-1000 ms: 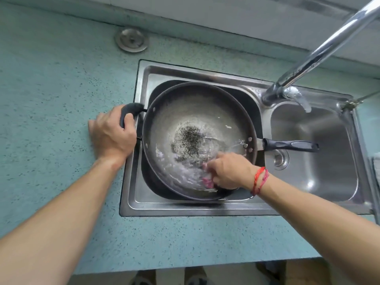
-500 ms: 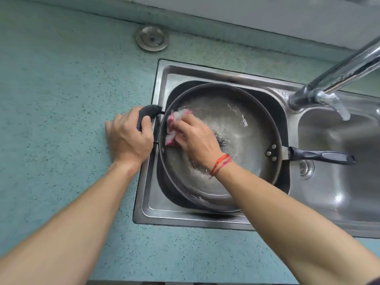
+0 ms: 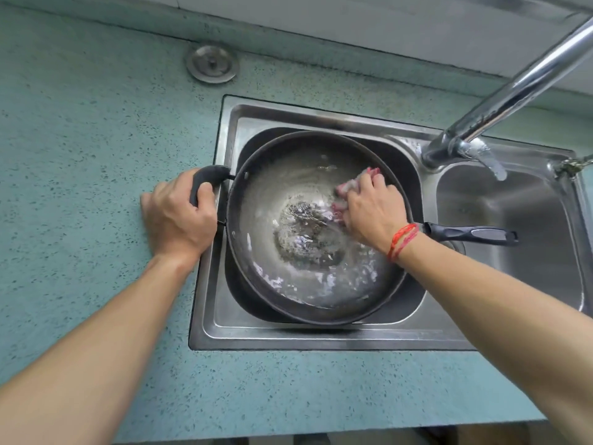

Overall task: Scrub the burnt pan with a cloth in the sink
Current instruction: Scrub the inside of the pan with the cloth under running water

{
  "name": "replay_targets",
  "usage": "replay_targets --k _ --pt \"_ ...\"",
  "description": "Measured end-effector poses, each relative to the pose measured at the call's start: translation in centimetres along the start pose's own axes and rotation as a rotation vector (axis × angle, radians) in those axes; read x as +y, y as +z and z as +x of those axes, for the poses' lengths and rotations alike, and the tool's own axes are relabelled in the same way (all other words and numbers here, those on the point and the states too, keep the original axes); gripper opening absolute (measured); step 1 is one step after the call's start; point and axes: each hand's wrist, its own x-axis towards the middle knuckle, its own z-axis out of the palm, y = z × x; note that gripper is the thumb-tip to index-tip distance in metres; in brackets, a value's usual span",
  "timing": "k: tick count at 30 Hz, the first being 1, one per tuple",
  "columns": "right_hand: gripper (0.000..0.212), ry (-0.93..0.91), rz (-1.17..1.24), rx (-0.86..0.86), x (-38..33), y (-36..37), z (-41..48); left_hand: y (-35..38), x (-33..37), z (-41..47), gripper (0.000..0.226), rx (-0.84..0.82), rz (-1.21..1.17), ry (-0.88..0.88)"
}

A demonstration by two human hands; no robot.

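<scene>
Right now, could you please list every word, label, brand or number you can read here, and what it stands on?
None: no readable text shows on the dark round metal pan, its long black handle, the pink and white cloth, the chrome tap, the stainless steel double sink or the speckled teal counter.

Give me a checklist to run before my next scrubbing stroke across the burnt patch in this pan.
1. Steadying: left hand grips the pan's side handle. Ok.
2. Grip: right hand holds the cloth against the pan's inner wall. Ok.
3. Seating: pan sits in the sink's left basin. Ok.
4. Clean yet: burnt patch shows dark specks at the centre. Not ok.
5. Clearance: long handle juts free over the right basin. Ok.
6. Water off at the tap: cannot tell.
</scene>
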Motion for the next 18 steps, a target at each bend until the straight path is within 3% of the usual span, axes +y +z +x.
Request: replay_targets --k 4,7,15,18 --pt "0.053 -0.047 -0.039 -0.185 0.3 -0.6 -4.1 -0.1 0.1 -0.1 0.027 0.001 -0.003 -0.015" --pt "0.038 -0.119 -0.01 -0.293 -0.4 -0.9 -6.4 -0.1 0.1 -0.1 0.029 -0.007 -0.006 -0.016" --pt "0.03 -0.296 0.398 -0.627 -4.4 -3.8 -8.3 -0.2 0.0 0.0 0.03 -0.015 -0.006 -0.023" --pt "0.029 -0.283 0.638 -0.656 -6.6 -4.7 -8.1 -0.2 0.0 0.0 0.03 -0.016 -0.001 -0.019"
